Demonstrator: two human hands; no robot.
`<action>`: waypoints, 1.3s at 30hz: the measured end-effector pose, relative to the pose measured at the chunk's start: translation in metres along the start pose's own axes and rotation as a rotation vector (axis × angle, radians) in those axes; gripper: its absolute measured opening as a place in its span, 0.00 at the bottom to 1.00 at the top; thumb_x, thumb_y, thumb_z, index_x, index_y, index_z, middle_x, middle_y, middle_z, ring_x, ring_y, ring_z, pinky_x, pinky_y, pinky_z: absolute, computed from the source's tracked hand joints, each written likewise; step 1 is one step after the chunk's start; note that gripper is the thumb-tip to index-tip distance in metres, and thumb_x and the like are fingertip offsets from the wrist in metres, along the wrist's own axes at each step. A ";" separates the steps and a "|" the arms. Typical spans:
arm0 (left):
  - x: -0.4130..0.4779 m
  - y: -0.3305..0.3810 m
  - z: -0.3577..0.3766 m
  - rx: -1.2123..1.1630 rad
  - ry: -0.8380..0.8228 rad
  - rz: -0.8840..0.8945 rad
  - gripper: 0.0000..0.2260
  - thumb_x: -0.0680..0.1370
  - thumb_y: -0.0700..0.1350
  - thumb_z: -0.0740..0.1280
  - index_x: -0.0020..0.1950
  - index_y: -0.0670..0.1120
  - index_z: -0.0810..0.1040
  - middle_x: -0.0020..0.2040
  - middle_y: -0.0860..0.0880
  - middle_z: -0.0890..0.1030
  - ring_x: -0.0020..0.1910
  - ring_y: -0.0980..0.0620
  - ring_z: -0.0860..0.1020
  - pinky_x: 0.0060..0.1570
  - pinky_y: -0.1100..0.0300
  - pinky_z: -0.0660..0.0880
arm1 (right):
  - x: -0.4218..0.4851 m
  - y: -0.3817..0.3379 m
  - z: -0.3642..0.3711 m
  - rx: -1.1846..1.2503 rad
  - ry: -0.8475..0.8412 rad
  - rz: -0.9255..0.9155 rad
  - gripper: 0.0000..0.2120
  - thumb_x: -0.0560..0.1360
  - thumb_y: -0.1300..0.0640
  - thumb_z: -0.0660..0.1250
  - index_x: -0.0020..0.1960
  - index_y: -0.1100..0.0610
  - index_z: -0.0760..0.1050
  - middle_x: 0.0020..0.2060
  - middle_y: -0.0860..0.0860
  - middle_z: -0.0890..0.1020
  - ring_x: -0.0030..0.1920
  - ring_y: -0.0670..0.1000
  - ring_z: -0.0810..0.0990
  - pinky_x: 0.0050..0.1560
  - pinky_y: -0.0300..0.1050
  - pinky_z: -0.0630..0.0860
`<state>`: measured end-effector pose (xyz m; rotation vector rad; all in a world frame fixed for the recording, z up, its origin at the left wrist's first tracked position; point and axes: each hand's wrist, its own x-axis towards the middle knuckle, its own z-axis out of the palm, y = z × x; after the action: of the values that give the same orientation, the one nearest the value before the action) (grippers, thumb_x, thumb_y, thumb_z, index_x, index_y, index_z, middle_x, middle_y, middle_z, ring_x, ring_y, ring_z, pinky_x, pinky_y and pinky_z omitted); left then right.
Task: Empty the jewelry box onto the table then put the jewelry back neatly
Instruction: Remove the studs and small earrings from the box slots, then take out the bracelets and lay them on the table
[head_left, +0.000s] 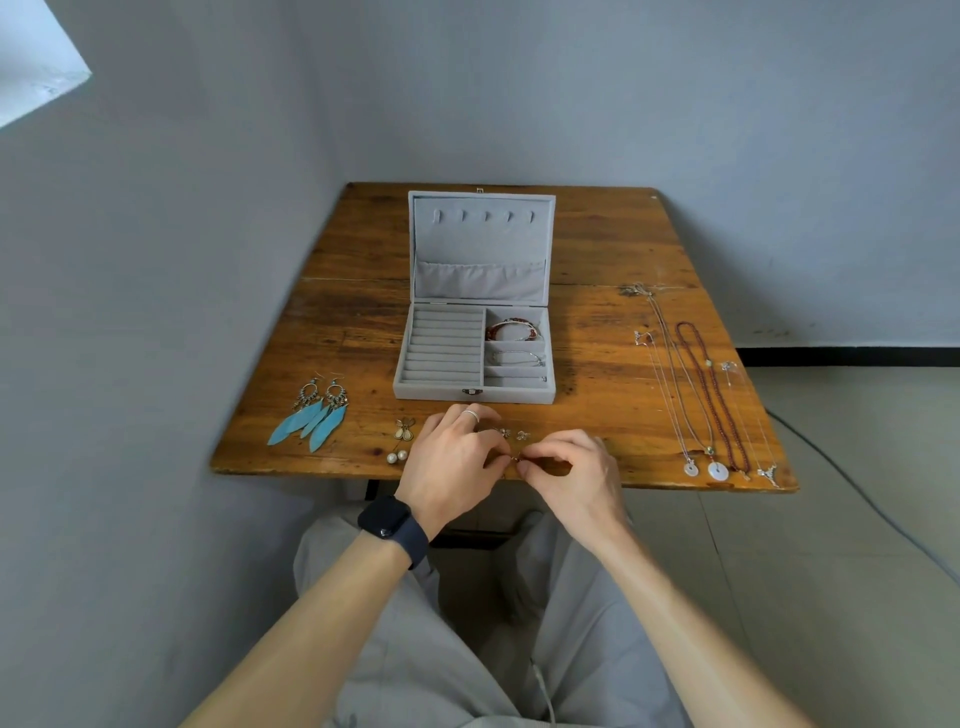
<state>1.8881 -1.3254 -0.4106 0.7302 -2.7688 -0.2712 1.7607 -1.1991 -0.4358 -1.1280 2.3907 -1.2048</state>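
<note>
Pinches small reddish piece (516, 458) between fingertips of left hand (452, 462) and right hand (571, 467), both curled on it, at near edge of table (597, 249). Has jewelry box (431, 391) open mid-table, just beyond hands, with beaded bracelet (511, 330) in far right compartment, silver bangle (519, 357) in next one nearer. Has feather earrings (311, 415) near left, pearl studs (396, 457) beside left hand, necklaces (702, 395) laid out right.
</note>
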 end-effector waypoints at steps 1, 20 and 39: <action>0.000 -0.001 0.000 0.000 0.002 0.004 0.08 0.79 0.54 0.68 0.53 0.55 0.85 0.65 0.53 0.77 0.66 0.52 0.71 0.66 0.52 0.67 | -0.001 0.001 0.000 0.000 0.002 -0.009 0.07 0.71 0.51 0.77 0.48 0.49 0.86 0.48 0.41 0.80 0.51 0.44 0.74 0.53 0.39 0.70; 0.067 -0.057 -0.023 -0.023 0.012 -0.177 0.25 0.83 0.55 0.58 0.80 0.56 0.59 0.80 0.48 0.61 0.78 0.47 0.59 0.75 0.50 0.57 | 0.050 -0.008 -0.032 0.014 -0.006 -0.131 0.08 0.77 0.55 0.70 0.56 0.48 0.80 0.49 0.41 0.80 0.48 0.39 0.79 0.48 0.33 0.76; 0.101 -0.082 0.013 0.065 -0.118 -0.266 0.25 0.84 0.58 0.41 0.81 0.57 0.45 0.82 0.54 0.46 0.80 0.54 0.44 0.78 0.45 0.40 | 0.202 -0.034 0.013 -0.651 -0.006 -0.016 0.08 0.80 0.48 0.65 0.54 0.47 0.81 0.53 0.49 0.80 0.55 0.54 0.78 0.45 0.45 0.75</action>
<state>1.8373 -1.4454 -0.4225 1.1361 -2.7977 -0.2849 1.6490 -1.3660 -0.3933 -1.2998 2.8580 -0.4074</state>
